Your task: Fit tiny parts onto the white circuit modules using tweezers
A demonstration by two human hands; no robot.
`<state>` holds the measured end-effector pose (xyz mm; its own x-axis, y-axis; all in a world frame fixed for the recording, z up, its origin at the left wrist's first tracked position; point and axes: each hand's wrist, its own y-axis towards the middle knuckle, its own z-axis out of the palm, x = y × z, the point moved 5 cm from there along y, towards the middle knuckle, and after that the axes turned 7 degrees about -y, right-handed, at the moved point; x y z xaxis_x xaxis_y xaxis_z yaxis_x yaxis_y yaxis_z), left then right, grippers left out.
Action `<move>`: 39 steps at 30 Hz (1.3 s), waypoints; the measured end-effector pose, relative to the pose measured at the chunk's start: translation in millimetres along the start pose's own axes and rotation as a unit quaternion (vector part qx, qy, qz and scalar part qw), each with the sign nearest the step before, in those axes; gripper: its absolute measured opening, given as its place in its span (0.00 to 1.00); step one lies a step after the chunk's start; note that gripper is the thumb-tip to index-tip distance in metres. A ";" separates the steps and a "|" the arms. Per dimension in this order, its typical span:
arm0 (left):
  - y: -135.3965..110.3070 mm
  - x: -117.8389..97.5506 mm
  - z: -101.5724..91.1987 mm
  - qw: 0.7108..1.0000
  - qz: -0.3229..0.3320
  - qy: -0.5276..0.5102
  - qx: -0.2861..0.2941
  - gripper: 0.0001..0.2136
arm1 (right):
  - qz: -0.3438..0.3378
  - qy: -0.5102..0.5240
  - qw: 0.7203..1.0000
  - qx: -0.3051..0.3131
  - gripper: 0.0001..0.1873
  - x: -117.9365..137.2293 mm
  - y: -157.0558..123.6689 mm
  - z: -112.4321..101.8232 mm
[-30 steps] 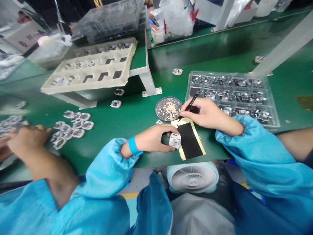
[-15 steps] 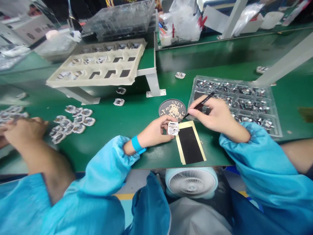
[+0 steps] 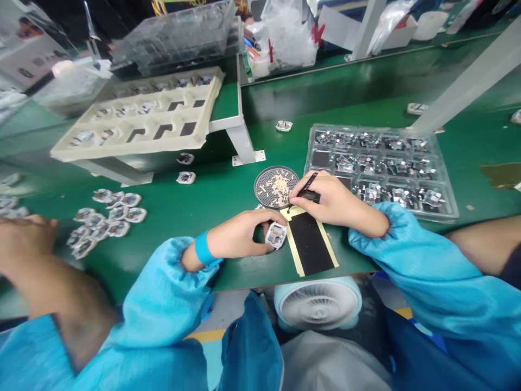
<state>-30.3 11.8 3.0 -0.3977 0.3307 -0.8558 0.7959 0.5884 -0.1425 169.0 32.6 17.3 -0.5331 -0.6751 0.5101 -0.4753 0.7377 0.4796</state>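
My left hand (image 3: 240, 232) is closed around a small white square part (image 3: 275, 235), held just left of a black pad with a yellow border (image 3: 309, 241). My right hand (image 3: 334, 203) pinches black tweezers (image 3: 306, 185). Their tip points down at the pad's top edge, beside a round perforated dish (image 3: 275, 186) that holds several tiny tan pieces. Both arms are in blue sleeves, and the left wrist wears a blue band.
A clear tray (image 3: 380, 168) of metal parts lies right of the dish. A cream tray (image 3: 138, 117) sits on a raised white stand at the back left. Loose white parts (image 3: 108, 214) lie on the green table. Another person's arm (image 3: 44, 260) works at far left. A white fan (image 3: 317, 304) hangs below the table edge.
The tweezers went up towards the clear tray and have come back down to the pad's top edge. My left hand has kept hold of the white part and shifted slightly.
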 end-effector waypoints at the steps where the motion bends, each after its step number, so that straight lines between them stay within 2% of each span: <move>1: 0.2 -1.1 0.0 1.000 0.010 -0.001 0.000 0.24 | -0.005 0.002 1.000 0.000 0.02 -0.8 -0.4 1.0; 7: 2.9 0.5 0.1 1.000 0.012 0.018 -0.010 0.23 | -0.009 -0.001 1.000 0.009 0.03 -2.2 -1.5 4.3; 13: 3.4 -0.6 1.7 0.999 0.003 0.030 -0.014 0.24 | 0.012 0.003 1.000 -0.017 0.03 -0.8 0.8 -6.3; 20: 2.1 -1.4 1.8 0.999 0.001 0.050 -0.016 0.24 | 0.034 -0.009 0.999 0.032 0.04 -6.4 0.3 0.0; 30: 3.3 -1.2 2.3 0.999 0.000 0.052 -0.015 0.24 | 0.038 0.006 0.999 0.031 0.03 -6.0 0.9 1.1; 39: 2.9 -0.2 2.9 0.999 0.006 0.013 -0.040 0.24 | 0.036 0.036 0.997 -0.050 0.02 4.2 2.7 -30.5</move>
<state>-26.6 11.3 1.3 -0.4010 0.3570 -0.8437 0.7618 0.6414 -0.0907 186.8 31.4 42.5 -0.5093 -0.6226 0.5941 -0.3638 0.7814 0.5070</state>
